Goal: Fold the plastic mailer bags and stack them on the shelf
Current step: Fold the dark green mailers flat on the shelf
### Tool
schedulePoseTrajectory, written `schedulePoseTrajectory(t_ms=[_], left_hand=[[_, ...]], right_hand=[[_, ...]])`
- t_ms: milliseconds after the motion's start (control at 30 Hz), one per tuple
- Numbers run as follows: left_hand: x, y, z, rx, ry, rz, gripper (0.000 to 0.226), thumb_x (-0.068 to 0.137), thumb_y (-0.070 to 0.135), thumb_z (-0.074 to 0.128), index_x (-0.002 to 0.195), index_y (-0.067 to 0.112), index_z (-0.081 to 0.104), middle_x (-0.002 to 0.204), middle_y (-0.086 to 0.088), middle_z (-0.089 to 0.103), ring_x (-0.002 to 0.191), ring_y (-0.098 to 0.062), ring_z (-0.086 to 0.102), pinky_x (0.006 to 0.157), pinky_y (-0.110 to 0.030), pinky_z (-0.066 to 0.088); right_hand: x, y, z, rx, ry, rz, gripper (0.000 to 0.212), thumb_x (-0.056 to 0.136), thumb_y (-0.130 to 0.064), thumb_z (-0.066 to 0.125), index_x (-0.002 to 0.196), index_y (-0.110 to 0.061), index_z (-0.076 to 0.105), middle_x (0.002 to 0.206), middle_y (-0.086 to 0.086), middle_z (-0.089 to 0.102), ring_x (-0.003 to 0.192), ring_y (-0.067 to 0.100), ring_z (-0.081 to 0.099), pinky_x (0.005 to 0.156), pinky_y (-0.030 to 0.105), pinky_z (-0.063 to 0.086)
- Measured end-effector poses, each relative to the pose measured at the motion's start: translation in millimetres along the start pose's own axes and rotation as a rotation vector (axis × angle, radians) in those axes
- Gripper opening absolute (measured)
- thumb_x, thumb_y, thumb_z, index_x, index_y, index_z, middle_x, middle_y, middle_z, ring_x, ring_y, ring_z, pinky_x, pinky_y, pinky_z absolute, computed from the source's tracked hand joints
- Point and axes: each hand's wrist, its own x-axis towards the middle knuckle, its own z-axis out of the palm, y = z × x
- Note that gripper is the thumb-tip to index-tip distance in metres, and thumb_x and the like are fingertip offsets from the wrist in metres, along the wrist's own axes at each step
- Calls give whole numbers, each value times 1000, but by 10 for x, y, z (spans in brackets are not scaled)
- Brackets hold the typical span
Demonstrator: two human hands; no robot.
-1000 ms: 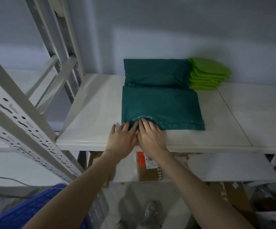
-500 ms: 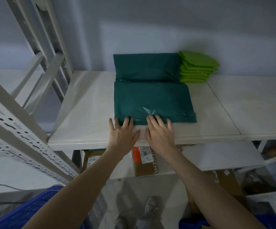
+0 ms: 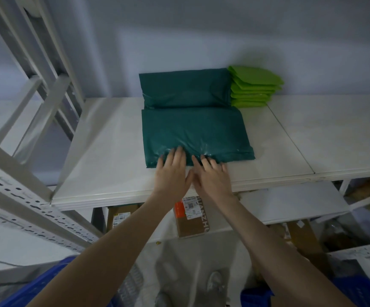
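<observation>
A dark green mailer bag [image 3: 192, 131] lies flat on the white shelf [image 3: 104, 151], its far part bent up against the wall. My left hand [image 3: 171, 171] and my right hand [image 3: 212, 173] rest side by side, palms down with fingers spread, on the bag's near edge. The fingertips press on the plastic; neither hand grips it. A stack of folded light green mailer bags [image 3: 254, 87] stands at the back, touching the dark bag's right side.
A slanted perforated shelf post [image 3: 24, 196] crosses the left foreground. Below the shelf sit cardboard boxes [image 3: 191, 216] on a lower shelf. Blue crates [image 3: 46, 282] stand at floor level by my shoes. The wall is just behind the bags.
My hands, which had spread slightly apart at the bag's near edge, have come together again and slid forward onto the plastic.
</observation>
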Motion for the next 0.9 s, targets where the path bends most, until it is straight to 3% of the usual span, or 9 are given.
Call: schedulePoseTrajectory(t_ms=[67, 133, 367, 667, 767, 900], left_hand=[[50, 86, 65, 4, -25, 105, 56, 101, 39, 16, 150, 13, 8, 159, -2, 9, 145, -21, 10, 118, -40, 11], [78, 106, 149, 11, -91, 122, 57, 101, 38, 16, 151, 14, 3, 159, -2, 3, 146, -21, 5, 119, -41, 9], [130, 39, 188, -77, -114, 108, 60, 100, 45, 12, 151, 15, 2, 159, 2, 2, 146, -15, 2, 120, -35, 5], [139, 38, 231, -107, -90, 95, 59, 99, 45, 14, 151, 17, 5, 159, 4, 5, 146, -14, 3, 120, -34, 5], [140, 32, 254, -113, -80, 94, 71, 90, 54, -2, 151, 18, 6, 159, 4, 8, 146, -13, 5, 120, -33, 6], [145, 39, 286, -99, -66, 85, 83, 79, 55, -12, 151, 18, 8, 158, 5, 9, 145, -13, 6, 120, -32, 6]], right_hand=[[1, 40, 34, -14, 53, 14, 53, 80, -40, 35, 119, -16, 63, 111, 5, 69, 100, 23, 65, 85, 45, 51], [8, 106, 90, -23, 38, -18, 50, 77, -38, 51, 121, -16, 62, 117, 5, 67, 104, 23, 63, 88, 48, 49], [26, 334, 58, -75, -36, -24, 67, 86, -52, 21, 131, -13, 52, 131, 1, 57, 118, 18, 55, 97, 49, 41], [52, 609, 102, -46, -26, -46, 66, 92, -49, 14, 142, -13, 38, 147, 3, 40, 135, 20, 37, 111, 50, 26], [74, 764, 111, -9, -14, 2, 64, 95, -48, 17, 146, -10, 28, 152, 5, 31, 140, 19, 26, 115, 43, 20], [79, 935, 73, -27, -6, 2, 62, 94, -46, 18, 144, -12, 32, 148, 6, 35, 138, 20, 29, 114, 41, 22]])
